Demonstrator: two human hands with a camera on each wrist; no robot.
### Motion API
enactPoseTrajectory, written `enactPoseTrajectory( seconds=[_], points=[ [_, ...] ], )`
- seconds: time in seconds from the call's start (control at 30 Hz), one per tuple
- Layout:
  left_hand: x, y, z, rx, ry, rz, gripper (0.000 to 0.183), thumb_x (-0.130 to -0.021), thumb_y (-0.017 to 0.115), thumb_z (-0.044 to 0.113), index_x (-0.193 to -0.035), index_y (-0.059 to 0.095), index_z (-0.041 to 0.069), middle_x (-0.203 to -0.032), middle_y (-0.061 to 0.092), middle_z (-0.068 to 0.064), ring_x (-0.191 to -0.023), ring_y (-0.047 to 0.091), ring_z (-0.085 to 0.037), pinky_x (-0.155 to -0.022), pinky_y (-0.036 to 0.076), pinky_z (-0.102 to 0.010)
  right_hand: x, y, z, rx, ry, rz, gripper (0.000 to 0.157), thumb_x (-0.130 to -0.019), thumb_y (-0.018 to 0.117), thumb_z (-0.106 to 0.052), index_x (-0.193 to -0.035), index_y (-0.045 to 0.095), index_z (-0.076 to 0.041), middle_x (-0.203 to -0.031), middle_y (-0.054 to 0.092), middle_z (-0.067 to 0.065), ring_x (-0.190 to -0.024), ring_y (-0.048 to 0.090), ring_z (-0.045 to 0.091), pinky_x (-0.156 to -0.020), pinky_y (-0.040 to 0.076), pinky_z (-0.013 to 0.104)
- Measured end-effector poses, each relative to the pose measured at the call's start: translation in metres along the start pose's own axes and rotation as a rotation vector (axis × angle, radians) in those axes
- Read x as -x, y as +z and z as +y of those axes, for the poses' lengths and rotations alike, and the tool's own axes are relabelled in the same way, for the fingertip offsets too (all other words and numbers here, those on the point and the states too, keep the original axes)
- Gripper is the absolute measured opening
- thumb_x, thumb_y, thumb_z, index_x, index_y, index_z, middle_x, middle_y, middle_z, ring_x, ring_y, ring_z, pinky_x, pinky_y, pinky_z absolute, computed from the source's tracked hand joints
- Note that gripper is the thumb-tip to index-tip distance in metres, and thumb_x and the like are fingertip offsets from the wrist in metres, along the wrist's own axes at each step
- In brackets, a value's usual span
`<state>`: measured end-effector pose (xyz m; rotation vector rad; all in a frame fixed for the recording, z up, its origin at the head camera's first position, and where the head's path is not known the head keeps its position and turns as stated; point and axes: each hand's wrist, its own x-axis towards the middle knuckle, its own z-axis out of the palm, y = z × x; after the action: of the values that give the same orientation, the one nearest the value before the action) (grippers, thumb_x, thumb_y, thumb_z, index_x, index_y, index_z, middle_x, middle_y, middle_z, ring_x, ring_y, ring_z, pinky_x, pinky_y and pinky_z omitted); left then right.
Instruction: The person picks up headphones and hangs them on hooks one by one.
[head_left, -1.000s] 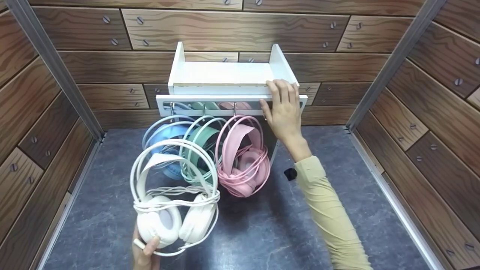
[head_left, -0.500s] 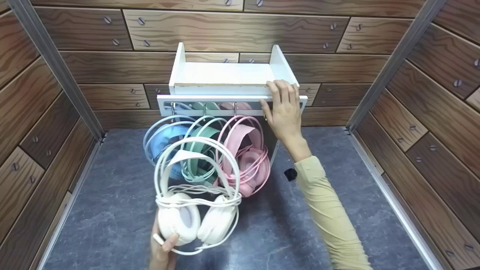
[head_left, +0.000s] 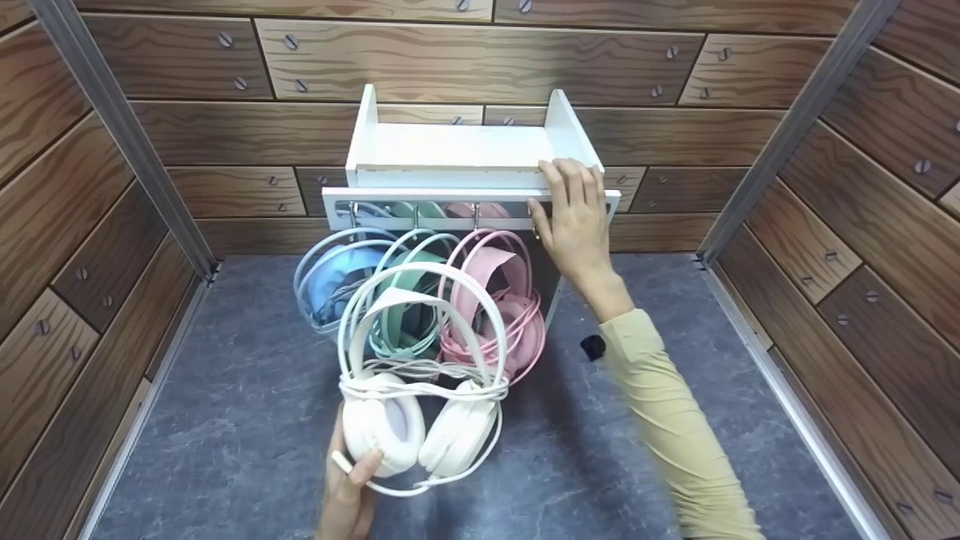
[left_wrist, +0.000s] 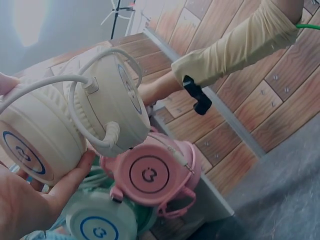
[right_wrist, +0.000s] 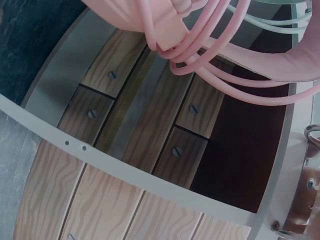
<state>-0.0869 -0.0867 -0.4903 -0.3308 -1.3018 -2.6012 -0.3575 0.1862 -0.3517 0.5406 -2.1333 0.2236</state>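
Observation:
My left hand (head_left: 349, 487) holds white headphones (head_left: 382, 435) by one ear cup, thumb on its near side. The cable is wound round them, and its loose end runs below the cups. They hang in front of blue headphones (head_left: 326, 281), green headphones (head_left: 392, 319) and pink headphones (head_left: 491, 262), partly covering them. Those three hang from metal hooks on a white rack (head_left: 457, 150). On the rack's right front edge rests my right hand (head_left: 577, 225), fingers laid over the top and thumb at the front rail. The left wrist view shows the white cups close to the pink ear cup (left_wrist: 150, 173).
A dark grey floor (head_left: 232, 420) lies below, and wood-patterned walls (head_left: 480, 60) enclose the space. Metal strips (head_left: 795, 127) run along the corners. A small black device (left_wrist: 197, 97) is fixed at the right sleeve (left_wrist: 235, 50).
My left hand has carried the white headphones to the right and slightly up, from in front of the blue pair towards the green and pink ones. The right hand stays on the rack.

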Motion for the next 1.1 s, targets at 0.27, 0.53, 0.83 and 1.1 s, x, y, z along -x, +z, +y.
enactPoseTrajectory(
  seconds=[0.27, 0.53, 0.83, 1.1],
  points=[
    [-0.004, 0.016, -0.003, 0.066, -0.032, -0.057, 0.078, -0.077, 0.049, -0.001, -0.146, 0.012, 0.006, -0.138, 0.034, -0.010, -0.120, 0.043, -0.018, -0.098, 0.040, -0.029, 0.003, -0.009, 0.006, -0.001, -0.034, -0.024, 0.054, -0.094, 0.043, -0.039, -0.141, 0.034, -0.014, -0.136, 0.039, 0.007, -0.131, 0.029, 0.023, -0.113, 0.011, 0.042],
    [-0.013, 0.034, -0.005, 0.055, -0.043, -0.118, 0.078, -0.074, 0.055, 0.001, -0.143, 0.018, 0.004, -0.133, 0.037, -0.015, -0.116, 0.045, -0.021, -0.097, 0.042, -0.031, 0.005, -0.024, 0.016, -0.020, -0.096, -0.098, 0.063, -0.091, 0.053, -0.037, -0.145, 0.027, -0.018, -0.149, 0.028, 0.003, -0.138, 0.022, 0.020, -0.113, 0.011, 0.043],
    [-0.027, 0.053, -0.006, 0.005, -0.059, -0.113, 0.077, -0.073, 0.060, 0.006, -0.140, 0.023, 0.003, -0.127, 0.038, -0.019, -0.112, 0.046, -0.024, -0.095, 0.042, -0.033, 0.021, -0.038, 0.035, 0.031, -0.135, -0.104, 0.064, -0.091, 0.053, -0.033, -0.146, 0.025, -0.016, -0.151, 0.023, 0.000, -0.138, 0.022, 0.017, -0.113, 0.005, 0.046],
    [-0.036, 0.073, -0.013, 0.016, -0.107, -0.083, 0.077, -0.074, 0.059, 0.004, -0.142, 0.021, 0.002, -0.130, 0.037, -0.016, -0.114, 0.044, -0.022, -0.095, 0.041, -0.030, 0.039, -0.048, 0.058, 0.042, -0.121, -0.090, 0.062, -0.090, 0.054, -0.035, -0.144, 0.029, -0.017, -0.150, 0.026, 0.000, -0.137, 0.024, 0.019, -0.112, 0.011, 0.049]
  ],
)
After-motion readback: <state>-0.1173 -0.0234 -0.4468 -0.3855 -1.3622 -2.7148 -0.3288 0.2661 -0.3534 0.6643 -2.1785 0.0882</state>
